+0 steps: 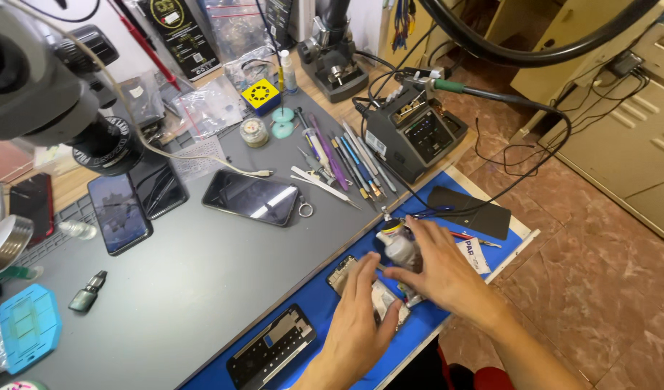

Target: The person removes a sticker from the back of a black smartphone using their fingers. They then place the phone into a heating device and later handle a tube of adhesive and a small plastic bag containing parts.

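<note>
At the far left a microscope head [50, 79] hangs over the grey mat [187, 289], with a blue case [27, 326] at the mat's left edge and two dark phones [119, 212] lying face up nearby. A third phone [251, 197] lies flat mid-mat, well apart from the hands. Low down, a black phone frame [271, 348] rests on the blue mat [418, 325], just left of the left hand [361, 318]. That hand comes up from the bottom edge, palm down, fingers stretched flat, pressing on the opened phone [379, 292]; it pins rather than grasps. The right hand [436, 271] reaches in from the lower right, wrist bent, fingers curled loosely around a small white bottle [398, 245] that stands over the opened phone's upper end. Tweezers and drivers [343, 162] fan out above. Further right sit the soldering station [411, 133] and a dark flat panel [469, 211]. The blue mat ends at the table edge close by the right wrist, with bare tiled floor [599, 274] beyond.
</note>
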